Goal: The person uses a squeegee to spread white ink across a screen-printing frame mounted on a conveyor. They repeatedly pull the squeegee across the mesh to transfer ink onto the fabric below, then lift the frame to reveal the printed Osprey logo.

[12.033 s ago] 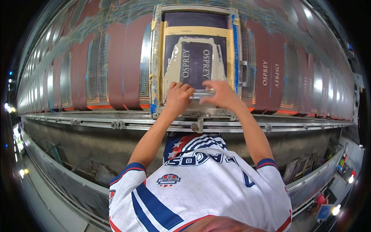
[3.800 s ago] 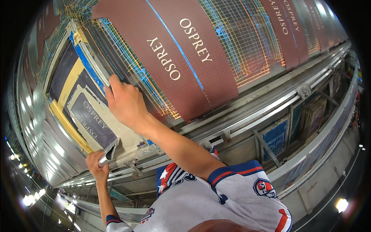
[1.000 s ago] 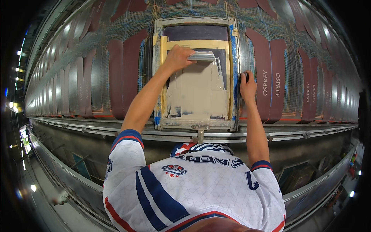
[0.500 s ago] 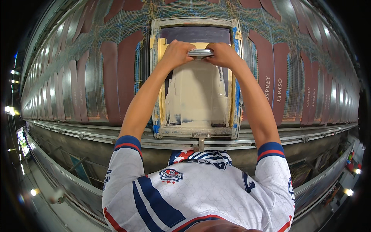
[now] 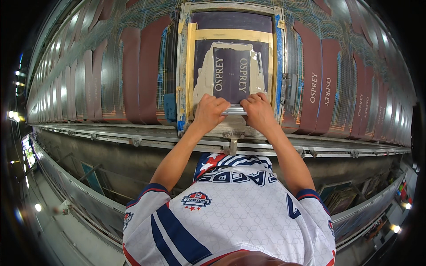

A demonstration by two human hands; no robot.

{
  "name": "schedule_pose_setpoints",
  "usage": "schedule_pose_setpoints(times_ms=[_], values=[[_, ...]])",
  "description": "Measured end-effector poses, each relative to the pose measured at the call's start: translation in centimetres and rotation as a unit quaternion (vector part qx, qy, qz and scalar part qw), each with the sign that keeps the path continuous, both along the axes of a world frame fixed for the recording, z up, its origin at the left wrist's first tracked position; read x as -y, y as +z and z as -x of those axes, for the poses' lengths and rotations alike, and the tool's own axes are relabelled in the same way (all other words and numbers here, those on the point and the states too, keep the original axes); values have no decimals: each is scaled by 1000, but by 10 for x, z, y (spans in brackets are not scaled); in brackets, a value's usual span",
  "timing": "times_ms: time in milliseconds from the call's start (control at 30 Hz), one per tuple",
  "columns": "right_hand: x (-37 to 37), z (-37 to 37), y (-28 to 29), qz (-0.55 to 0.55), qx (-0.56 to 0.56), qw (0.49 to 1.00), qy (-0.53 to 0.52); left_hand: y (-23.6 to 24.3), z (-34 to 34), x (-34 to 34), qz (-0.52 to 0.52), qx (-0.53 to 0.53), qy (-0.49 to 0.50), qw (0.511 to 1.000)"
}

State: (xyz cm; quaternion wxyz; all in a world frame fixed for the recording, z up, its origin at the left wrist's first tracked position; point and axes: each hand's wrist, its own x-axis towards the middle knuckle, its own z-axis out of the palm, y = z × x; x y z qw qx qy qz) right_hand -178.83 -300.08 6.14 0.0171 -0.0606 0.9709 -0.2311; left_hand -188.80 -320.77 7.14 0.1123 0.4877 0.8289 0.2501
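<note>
- Metal squeegee is lying across the near end of a framed screen.
- Left hand and right hand are gripping its ends, fingers curling closely around it.
- A paint-spreading stroke is apparently ending, seemingly calling for level, even handling next.
- The screen is holding cream paint, lining both sides and the far edge of its dark middle.

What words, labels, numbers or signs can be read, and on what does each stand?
Lettering located, wording not copied:
Dark screen: one pale word, twice.
Right-hand maroon panels: the same word, pale; farthest too small.
Far-left maroon panels: faint, unreadable.
White shirt: dark letters, apparently a number; lettered badge.
</note>
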Motion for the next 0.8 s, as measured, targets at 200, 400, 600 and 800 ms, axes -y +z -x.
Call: schedule_pose_setpoints(times_ms=[200,400,600,800], values=[[-24,42,9,-41,59,997,8,3,48,-25,-27,-19,-29,999],[-96,178,4,-36,56,997,-38,-5,178,-102,-42,-58,-10,997],[-89,164,-13,-20,18,999,-40,-17,164,-92,-70,-38,-1,997],[-9,21,11,19,85,996,-8,3,16,-12,13,5,-1,1000]])
